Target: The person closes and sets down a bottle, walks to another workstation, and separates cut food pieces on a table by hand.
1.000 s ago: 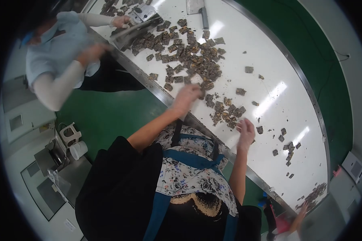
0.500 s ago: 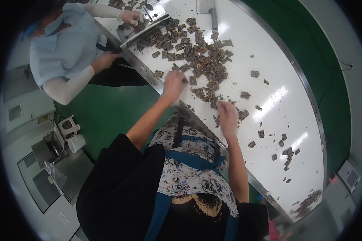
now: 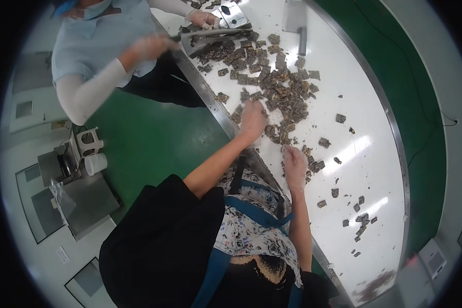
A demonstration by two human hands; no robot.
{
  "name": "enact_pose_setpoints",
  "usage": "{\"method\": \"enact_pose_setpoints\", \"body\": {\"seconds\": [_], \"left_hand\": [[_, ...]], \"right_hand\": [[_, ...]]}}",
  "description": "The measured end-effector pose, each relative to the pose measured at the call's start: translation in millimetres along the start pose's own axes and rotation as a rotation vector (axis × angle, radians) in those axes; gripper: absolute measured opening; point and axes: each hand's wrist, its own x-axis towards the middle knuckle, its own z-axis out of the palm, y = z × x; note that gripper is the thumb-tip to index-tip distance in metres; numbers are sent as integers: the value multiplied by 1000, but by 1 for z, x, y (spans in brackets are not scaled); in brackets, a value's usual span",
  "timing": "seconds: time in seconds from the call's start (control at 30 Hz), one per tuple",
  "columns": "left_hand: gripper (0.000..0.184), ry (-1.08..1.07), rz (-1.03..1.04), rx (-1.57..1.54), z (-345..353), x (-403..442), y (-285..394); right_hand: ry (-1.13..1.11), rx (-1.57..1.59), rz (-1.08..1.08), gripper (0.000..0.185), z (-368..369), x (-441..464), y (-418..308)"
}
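Note:
My left hand (image 3: pixel 253 123), in a clear glove, is closed at the near edge of a heap of dark, flat snack pieces (image 3: pixel 285 92) with yellowish bits in them. Its fingertips point into the loose squares; what they hold, if anything, is hidden. Lower right, my right hand (image 3: pixel 295 167), gloved too, has its fingers drawn together over the white tabletop (image 3: pixel 323 164). A few broken pieces (image 3: pixel 315 165) lie just beside it. Whatever sits between those fingers is too small to make out.
Across the corner, a co-worker grips the handle of a long cutting blade (image 3: pixel 215 33) over a metal tray (image 3: pixel 233 16). A cleaver (image 3: pixel 295 23) lies at the far side. Small pieces (image 3: pixel 363 219) are scattered rightward. A metal rim (image 3: pixel 218 110) edges the table.
The view has shifted, moving the table right and down in the picture. The co-worker's hand on the blade handle has risen. My hands stay close to the heap, the left still closed.

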Motion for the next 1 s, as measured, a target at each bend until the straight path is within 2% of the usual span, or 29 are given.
{"method": "enact_pose_setpoints", "body": {"seconds": [0.03,0.1,0.13,0.2,0.23,0.27,0.3,0.33,0.37,0.43,0.53,0.57,0.63,0.67,0.7,0.73,0.77,0.8,0.87,0.9,0.93,0.97,1.0], "left_hand": [[33,10,-5,-1,2,-1,-3],[32,-111,17,-171,2,-6,-10],[35,-159,-42,-214,-9,-11,0],[38,-227,-82,-387,-26,-21,17],[42,-331,-116,-477,-30,-28,25],[42,-377,-60,-541,-28,-39,31],[42,-423,-2,-606,-28,-45,38],[41,-756,120,-650,-66,-36,62],[41,-756,121,-656,-67,-44,61],[41,-314,-2,-585,-64,-63,53],[50,-68,111,-182,-55,-51,-23],[51,-2,65,-90,-58,-45,-39],[52,61,19,-3,-57,-32,-54],[59,33,-26,27,-56,-26,-59],[66,6,-72,58,-53,-23,-63],[66,4,-73,56,-47,-21,-67],[67,-3,-72,52,-38,-19,-70],[69,-8,-71,48,-33,-18,-71],[63,19,-53,45,-35,-19,-67],[57,47,-40,47,-38,-22,-67],[57,49,-40,50,-39,-24,-69],[50,46,-1,30,-37,-26,-71],[42,44,36,9,-34,-27,-75]], "right_hand": [[2,2,28,20,1,0,-1],[-55,43,82,23,5,7,-1],[-62,50,67,23,9,12,-6],[8,355,164,28,16,18,-23],[-19,650,338,35,18,22,-32],[-23,647,346,35,21,25,-27],[-52,775,416,36,25,29,-18],[-79,904,482,37,25,32,-13],[-111,908,477,32,19,32,-16],[-56,886,542,29,10,28,-9],[47,862,626,23,-17,7,20],[79,858,635,21,-30,-3,32],[195,599,530,16,-60,-30,56],[332,671,719,25,-81,-37,49],[305,464,620,25,-100,-62,81],[390,474,641,17,-122,-80,97],[528,530,759,26,-146,-91,93],[649,496,731,28,-168,-117,123],[876,357,688,31,-205,-146,124],[688,-3,761,49,-245,-178,187],[719,-345,726,51,-250,-199,190],[738,-687,675,54,-252,-201,181],[730,-580,739,55,-255,-201,174]]}}
